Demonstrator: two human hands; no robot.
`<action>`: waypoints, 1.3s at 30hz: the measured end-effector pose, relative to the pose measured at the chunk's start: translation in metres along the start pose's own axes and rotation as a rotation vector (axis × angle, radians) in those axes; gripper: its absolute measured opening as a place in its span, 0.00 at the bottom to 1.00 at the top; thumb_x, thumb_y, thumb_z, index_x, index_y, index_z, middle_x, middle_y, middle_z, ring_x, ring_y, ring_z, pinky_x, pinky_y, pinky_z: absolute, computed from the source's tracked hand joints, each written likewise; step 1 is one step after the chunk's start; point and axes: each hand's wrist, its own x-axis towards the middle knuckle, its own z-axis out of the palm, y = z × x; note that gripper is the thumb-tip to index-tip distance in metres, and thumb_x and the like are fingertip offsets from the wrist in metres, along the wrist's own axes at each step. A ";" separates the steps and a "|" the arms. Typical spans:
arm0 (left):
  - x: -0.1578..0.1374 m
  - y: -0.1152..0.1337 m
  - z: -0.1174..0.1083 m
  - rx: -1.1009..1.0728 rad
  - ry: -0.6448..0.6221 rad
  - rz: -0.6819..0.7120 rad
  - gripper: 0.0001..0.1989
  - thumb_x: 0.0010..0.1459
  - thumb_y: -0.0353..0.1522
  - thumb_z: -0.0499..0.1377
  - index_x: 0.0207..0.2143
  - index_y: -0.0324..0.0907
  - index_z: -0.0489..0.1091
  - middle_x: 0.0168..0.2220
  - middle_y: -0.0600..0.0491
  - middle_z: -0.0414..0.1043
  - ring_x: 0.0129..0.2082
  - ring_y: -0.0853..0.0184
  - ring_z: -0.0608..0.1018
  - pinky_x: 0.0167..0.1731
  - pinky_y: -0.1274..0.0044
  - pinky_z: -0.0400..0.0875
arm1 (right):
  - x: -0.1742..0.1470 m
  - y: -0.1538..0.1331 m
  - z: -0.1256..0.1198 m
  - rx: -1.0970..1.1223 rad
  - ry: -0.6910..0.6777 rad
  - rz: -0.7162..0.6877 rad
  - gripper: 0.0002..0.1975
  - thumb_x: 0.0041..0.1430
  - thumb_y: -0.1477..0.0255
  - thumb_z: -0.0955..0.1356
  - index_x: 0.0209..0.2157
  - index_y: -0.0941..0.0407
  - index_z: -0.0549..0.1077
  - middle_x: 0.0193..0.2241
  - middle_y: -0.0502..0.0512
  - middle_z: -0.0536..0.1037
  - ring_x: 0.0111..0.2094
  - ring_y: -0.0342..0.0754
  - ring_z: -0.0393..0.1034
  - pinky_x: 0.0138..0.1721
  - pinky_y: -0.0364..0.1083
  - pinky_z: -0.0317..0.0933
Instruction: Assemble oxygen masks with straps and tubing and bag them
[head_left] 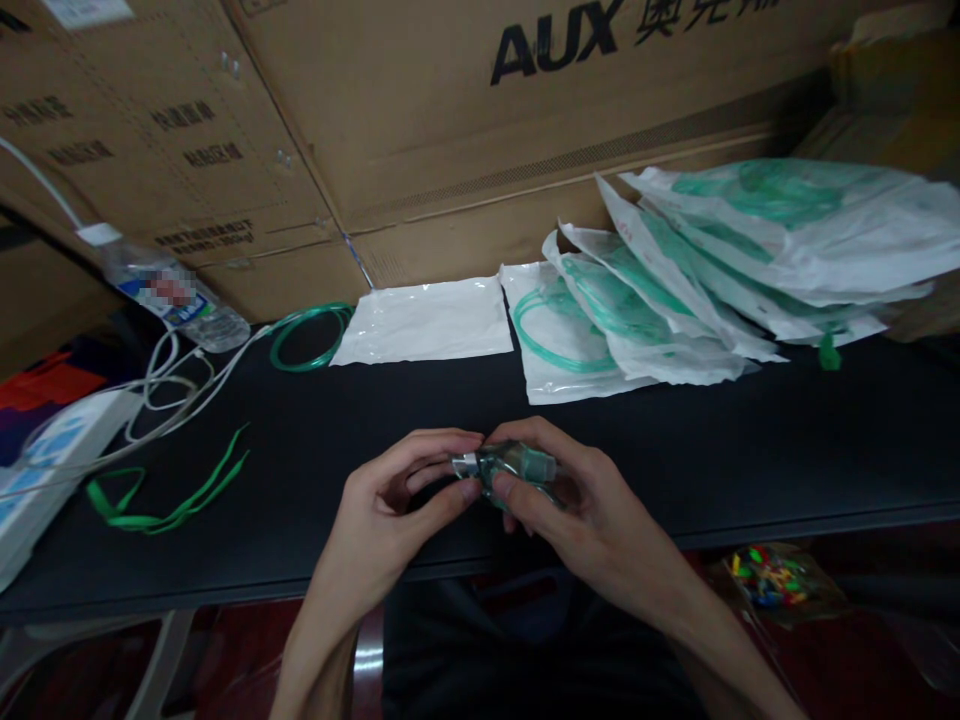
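Observation:
Both hands hold a clear green oxygen mask [510,462] above the front part of the black table. My right hand [577,485] is wrapped round its body, thumb on the near side. With fingers and thumb, my left hand [412,490] pinches the mask's left end, where a small silver metal strip [465,464] shows. The mask's underside is hidden by my fingers. A green elastic strap [161,520] lies loose to the left. Beyond the hands are a flat white pouch [431,325] and a coil of green tubing [307,340].
Several packed pouches with green tubing [675,290] overlap at the back right. A plastic bottle [176,290], white cables [172,390] and a power strip [64,465] occupy the left. Large cardboard boxes [420,130] stand behind. Below the table's right edge is a bag of small colourful pieces [776,580].

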 end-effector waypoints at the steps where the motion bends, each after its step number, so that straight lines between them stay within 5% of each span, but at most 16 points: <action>1: 0.000 0.000 0.000 0.002 -0.001 -0.001 0.11 0.55 0.26 0.71 0.41 0.46 0.83 0.46 0.53 0.82 0.47 0.65 0.83 0.49 0.80 0.78 | 0.000 0.000 0.000 0.002 -0.003 -0.001 0.03 0.66 0.71 0.68 0.41 0.53 0.73 0.26 0.44 0.73 0.27 0.41 0.66 0.28 0.41 0.59; 7: -0.002 -0.002 0.001 0.010 0.017 -0.009 0.12 0.56 0.27 0.71 0.42 0.49 0.82 0.45 0.56 0.83 0.46 0.67 0.84 0.49 0.82 0.78 | 0.001 0.000 -0.001 0.000 -0.012 -0.020 0.06 0.65 0.73 0.69 0.44 0.53 0.73 0.27 0.44 0.71 0.28 0.41 0.66 0.29 0.41 0.59; 14: -0.001 -0.002 0.002 0.080 0.043 0.051 0.12 0.55 0.31 0.71 0.43 0.47 0.83 0.46 0.52 0.83 0.45 0.61 0.85 0.49 0.74 0.81 | 0.001 0.002 -0.003 0.048 -0.002 -0.053 0.10 0.64 0.74 0.69 0.46 0.51 0.74 0.33 0.46 0.74 0.32 0.43 0.69 0.33 0.42 0.63; 20: -0.003 -0.001 0.002 0.094 0.063 0.082 0.13 0.55 0.31 0.72 0.43 0.51 0.83 0.42 0.56 0.85 0.40 0.65 0.86 0.44 0.80 0.82 | 0.001 0.002 -0.005 0.086 -0.013 -0.067 0.11 0.62 0.77 0.70 0.45 0.50 0.75 0.36 0.46 0.75 0.35 0.42 0.69 0.37 0.41 0.64; 39: -0.003 -0.004 0.001 0.126 0.015 0.242 0.16 0.58 0.24 0.68 0.45 0.52 0.81 0.49 0.57 0.82 0.50 0.67 0.82 0.51 0.80 0.78 | -0.001 -0.001 -0.001 0.138 0.033 -0.043 0.11 0.62 0.75 0.71 0.45 0.51 0.77 0.38 0.46 0.81 0.37 0.42 0.74 0.40 0.40 0.67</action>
